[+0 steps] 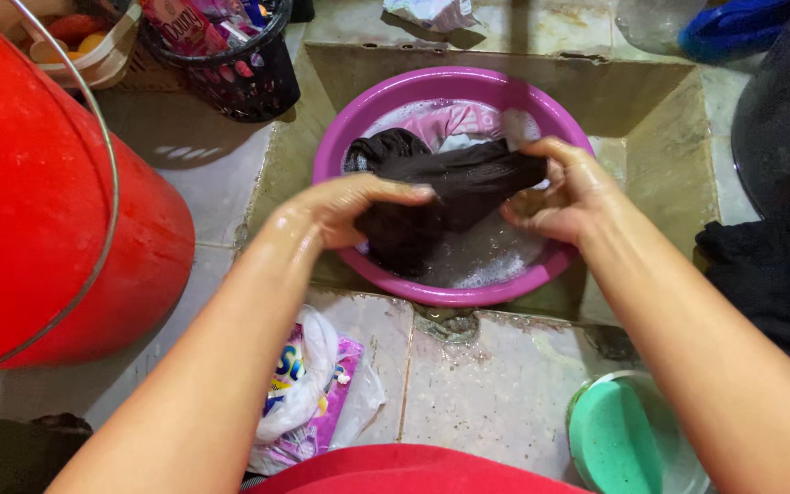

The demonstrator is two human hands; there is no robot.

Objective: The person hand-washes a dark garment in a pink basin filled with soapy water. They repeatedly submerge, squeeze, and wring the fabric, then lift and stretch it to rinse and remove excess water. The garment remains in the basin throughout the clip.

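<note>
A wet black garment (454, 187) is stretched between both hands over a purple basin (386, 110) of soapy water. My left hand (345, 206) grips the garment's left end, and my right hand (564, 192) grips its right end. A pink cloth (454, 123) lies in the water at the back of the basin. The basin sits in a shallow concrete sink recess (660, 137).
A big red bucket (38, 201) stands at the left. A black basket (240, 64) of packets sits at the back left. A detergent bag (308, 389) lies on the tiled ledge near me, a green dish (619, 439) at the right. Dark clothes (779, 265) pile at the far right.
</note>
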